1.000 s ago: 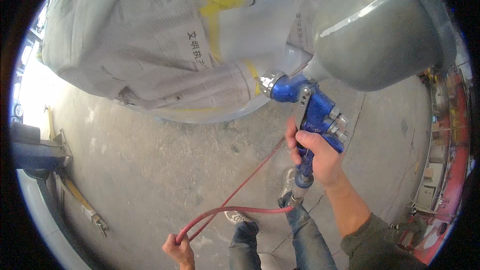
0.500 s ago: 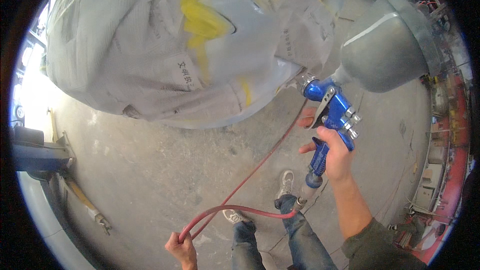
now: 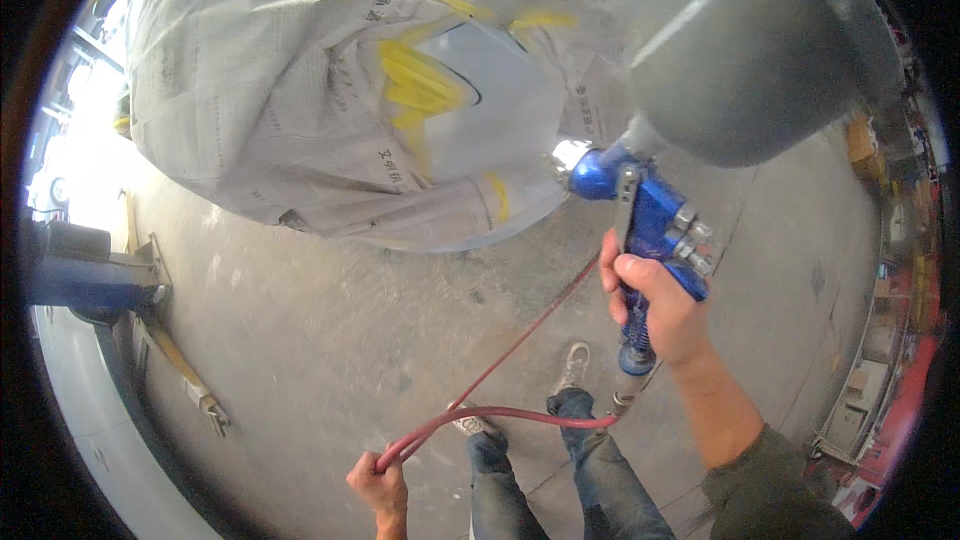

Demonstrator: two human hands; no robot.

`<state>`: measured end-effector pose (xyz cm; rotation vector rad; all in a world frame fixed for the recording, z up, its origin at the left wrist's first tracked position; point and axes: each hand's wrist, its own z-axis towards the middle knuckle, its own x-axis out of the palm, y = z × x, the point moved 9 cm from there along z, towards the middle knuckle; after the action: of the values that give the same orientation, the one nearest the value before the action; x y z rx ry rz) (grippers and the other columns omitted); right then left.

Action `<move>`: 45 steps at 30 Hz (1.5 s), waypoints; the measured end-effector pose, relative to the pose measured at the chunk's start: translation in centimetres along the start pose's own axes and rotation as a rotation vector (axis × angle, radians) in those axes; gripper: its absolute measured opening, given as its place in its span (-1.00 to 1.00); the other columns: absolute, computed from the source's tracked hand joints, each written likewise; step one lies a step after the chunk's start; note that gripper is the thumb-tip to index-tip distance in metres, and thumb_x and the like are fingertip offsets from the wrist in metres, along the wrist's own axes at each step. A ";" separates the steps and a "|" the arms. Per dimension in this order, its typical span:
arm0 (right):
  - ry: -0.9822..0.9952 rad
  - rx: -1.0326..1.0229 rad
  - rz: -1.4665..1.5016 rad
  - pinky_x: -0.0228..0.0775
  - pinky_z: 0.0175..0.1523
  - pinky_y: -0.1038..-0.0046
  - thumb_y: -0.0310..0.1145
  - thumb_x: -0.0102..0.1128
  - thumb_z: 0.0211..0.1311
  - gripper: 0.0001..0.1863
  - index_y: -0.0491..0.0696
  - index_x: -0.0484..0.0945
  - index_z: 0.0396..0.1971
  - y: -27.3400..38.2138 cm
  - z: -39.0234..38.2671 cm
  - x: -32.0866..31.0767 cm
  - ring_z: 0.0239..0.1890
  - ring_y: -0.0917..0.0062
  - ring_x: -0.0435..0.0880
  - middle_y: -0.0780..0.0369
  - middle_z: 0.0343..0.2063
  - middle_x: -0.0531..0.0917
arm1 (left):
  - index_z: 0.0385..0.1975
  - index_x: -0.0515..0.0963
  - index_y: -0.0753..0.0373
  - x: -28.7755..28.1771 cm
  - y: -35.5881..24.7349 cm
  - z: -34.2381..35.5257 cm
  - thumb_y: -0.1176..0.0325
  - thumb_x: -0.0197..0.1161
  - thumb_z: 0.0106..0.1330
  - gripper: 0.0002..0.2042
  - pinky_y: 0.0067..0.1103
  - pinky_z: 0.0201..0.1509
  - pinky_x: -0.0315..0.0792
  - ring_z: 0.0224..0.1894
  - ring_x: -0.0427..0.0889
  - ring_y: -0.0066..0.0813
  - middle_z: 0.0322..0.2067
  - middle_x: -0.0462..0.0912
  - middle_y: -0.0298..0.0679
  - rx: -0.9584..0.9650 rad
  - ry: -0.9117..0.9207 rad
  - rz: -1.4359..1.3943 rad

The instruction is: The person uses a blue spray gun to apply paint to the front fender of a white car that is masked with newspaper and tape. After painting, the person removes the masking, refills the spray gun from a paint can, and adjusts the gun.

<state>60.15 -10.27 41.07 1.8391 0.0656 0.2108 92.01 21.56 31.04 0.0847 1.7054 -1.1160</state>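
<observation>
My right hand (image 3: 668,308) grips a blue spray gun (image 3: 650,220), its fingers curled over the silver trigger. The large grey cup (image 3: 745,50) sits atop the gun; the silver nozzle (image 3: 572,160) points left toward a body part (image 3: 480,120) masked with printed paper (image 3: 240,120) and yellow tape (image 3: 420,80). A pale panel with a dark curved line shows between the masking. My left hand (image 3: 376,485), lower middle, is closed round the red hose (image 3: 510,412), which runs to the gun's handle and also trails up across the floor behind it.
Concrete floor (image 3: 300,320) lies under my shoes (image 3: 574,360). At left stand a blue lift post (image 3: 95,278) with a yellow arm (image 3: 185,375) and a pale vehicle panel (image 3: 90,430). Along the right edge runs a red-edged shelf area (image 3: 890,400) with boxes and clutter.
The gun first moved right, then back leftward, its cup now larger in view. My right fingers, loosened half a second ago, are curled round the trigger again. The masked part appears shifted slightly right.
</observation>
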 end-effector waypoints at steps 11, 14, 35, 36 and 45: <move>0.003 0.068 0.167 0.59 -0.48 0.53 -0.46 0.08 0.18 -0.76 -0.18 0.58 -0.17 1.7 -0.7 -1.5 -0.26 0.56 0.65 0.21 -0.28 0.65 | -0.77 0.24 0.32 -2.0 0.8 -0.2 0.49 0.40 0.11 -0.60 -0.52 -0.63 0.07 -0.65 0.13 -0.63 -0.80 0.19 -0.26 -0.083 -0.089 -0.048; 0.085 0.121 0.245 0.62 -0.45 0.51 -0.47 0.08 0.16 -0.73 -0.20 0.57 -0.13 1.4 -0.9 0.0 -0.21 0.52 0.66 0.18 -0.25 0.65 | -0.78 0.22 0.32 -3.7 0.5 0.6 0.49 0.40 0.11 -0.58 -0.52 -0.63 0.05 -0.64 0.11 -0.64 -0.80 0.16 -0.27 -0.041 -0.031 0.027; -0.188 0.229 0.331 0.52 -0.49 0.55 -0.36 0.02 0.14 -0.73 -0.19 0.50 -0.21 -4.5 0.3 -2.1 -0.35 0.56 0.56 0.16 -0.35 0.56 | -0.77 0.25 0.35 -4.7 -0.1 9.7 0.49 0.36 0.14 -0.61 -0.53 -0.63 0.05 -0.64 0.10 -0.64 -0.81 0.18 -0.31 0.018 0.123 0.086; -0.205 0.254 0.326 0.52 -0.49 0.55 -0.37 0.01 0.14 -0.73 -0.19 0.50 -0.21 -5.2 0.2 -2.4 -0.36 0.57 0.56 0.16 -0.35 0.56 | -0.77 0.25 0.35 -4.8 -0.3 9.9 0.49 0.36 0.14 -0.61 -0.53 -0.63 0.05 -0.64 0.10 -0.64 -0.81 0.17 -0.31 0.021 0.140 0.107; -0.237 0.240 0.356 0.61 -0.42 0.48 -0.37 0.01 0.14 -0.65 -0.22 0.50 -0.10 -3.0 0.0 -1.5 -0.19 0.45 0.61 0.15 -0.25 0.60 | -0.74 0.12 0.28 -4.4 -1.4 10.6 0.43 0.34 0.21 -0.53 -0.53 -0.60 -0.04 -0.54 0.09 -0.69 -0.71 0.09 -0.42 0.024 0.160 0.096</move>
<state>58.84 -9.67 38.02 2.0940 -0.4209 0.2385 100.75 15.24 35.16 0.2751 1.8093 -1.0820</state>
